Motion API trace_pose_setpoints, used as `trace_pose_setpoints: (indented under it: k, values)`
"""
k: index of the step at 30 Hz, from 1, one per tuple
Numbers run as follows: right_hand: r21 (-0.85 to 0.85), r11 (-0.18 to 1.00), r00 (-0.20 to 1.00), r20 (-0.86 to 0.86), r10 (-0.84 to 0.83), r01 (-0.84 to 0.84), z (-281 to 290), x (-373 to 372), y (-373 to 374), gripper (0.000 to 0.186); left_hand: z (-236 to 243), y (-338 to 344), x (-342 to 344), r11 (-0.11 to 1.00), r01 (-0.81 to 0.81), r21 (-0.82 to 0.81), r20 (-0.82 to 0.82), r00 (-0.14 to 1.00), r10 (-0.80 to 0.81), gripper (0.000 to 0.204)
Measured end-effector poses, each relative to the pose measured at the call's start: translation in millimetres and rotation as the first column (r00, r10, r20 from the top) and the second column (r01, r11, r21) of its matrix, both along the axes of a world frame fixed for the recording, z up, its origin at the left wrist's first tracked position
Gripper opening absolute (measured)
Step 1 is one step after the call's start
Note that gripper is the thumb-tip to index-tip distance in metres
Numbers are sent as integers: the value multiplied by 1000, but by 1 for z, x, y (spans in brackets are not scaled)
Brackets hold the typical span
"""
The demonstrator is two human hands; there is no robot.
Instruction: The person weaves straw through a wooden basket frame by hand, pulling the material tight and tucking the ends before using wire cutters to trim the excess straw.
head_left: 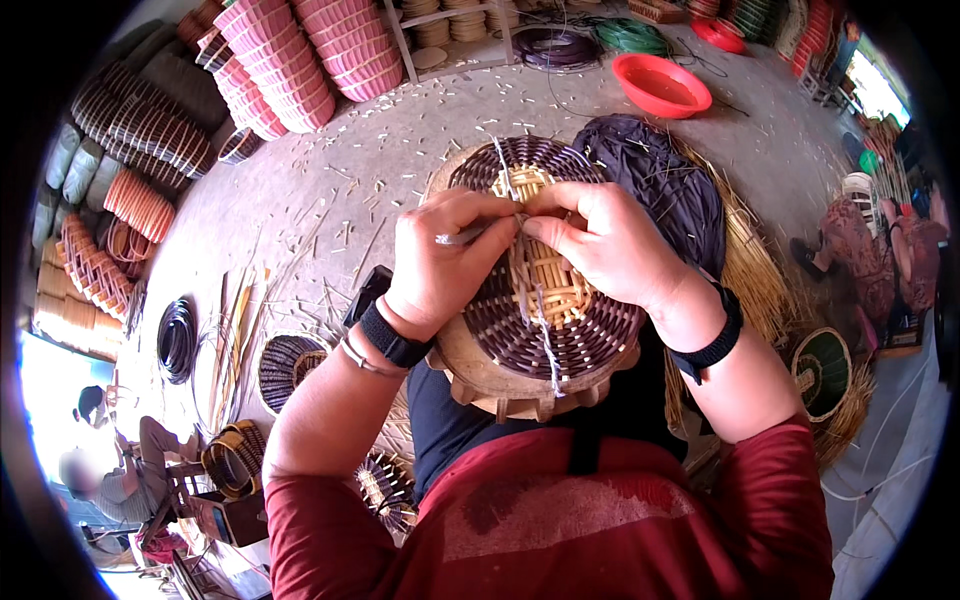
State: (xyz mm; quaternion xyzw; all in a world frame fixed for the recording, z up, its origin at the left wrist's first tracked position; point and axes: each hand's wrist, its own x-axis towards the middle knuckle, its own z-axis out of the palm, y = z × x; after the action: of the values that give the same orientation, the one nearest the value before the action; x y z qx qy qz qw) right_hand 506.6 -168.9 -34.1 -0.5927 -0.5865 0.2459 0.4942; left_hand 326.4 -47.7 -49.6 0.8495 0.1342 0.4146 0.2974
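Note:
A round woven basket base [487,333], dark brown with a pale yellow centre, lies on a notched wooden disc [470,385] over my lap. A pale cord [546,345] runs across the weave from its far edge to its near edge. Above the middle of the base, my left hand [445,245] and my right hand [605,240] meet fingertip to fingertip. Both pinch the cord where it crosses the centre. The exact spot between the fingertips is partly hidden by the fingers.
Dark cloth [660,180] and a straw bundle [755,260] lie to the right. A red basin [662,85] stands beyond. Pink stacked baskets [275,65] rise at the far left. A black coil [177,340] rests on the floor. Other people sit at both sides.

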Motion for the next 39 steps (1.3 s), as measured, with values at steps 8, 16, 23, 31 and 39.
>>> trace_pose_setpoints:
  k: [8, 16, 23, 31, 39]
  values:
    - [110, 985, 911, 378, -165, 133, -3, -9, -3, 9, 5, 21, -13, 974, -96, 204, -114, 986, 121, 10]
    - [259, 965, 826, 536, -175, 36, -16, -11, -1, 9, -45, 70, -37, 970, -8, -243, -4, 1000, 7, 37]
    - [343, 933, 922, 315, -225, 110, -23, 0, -70, 40, -86, 76, -27, 604, 34, -797, 99, 992, 75, 51]
    - [-51, 969, 924, -293, -246, 242, -111, 7, -139, 76, -106, 37, -30, 641, -23, -767, 183, 950, 253, 32]
    - [-5, 999, 924, -379, 47, -52, -47, 95, -53, 65, -115, -100, -78, 767, 11, -642, 281, 934, 222, 56]
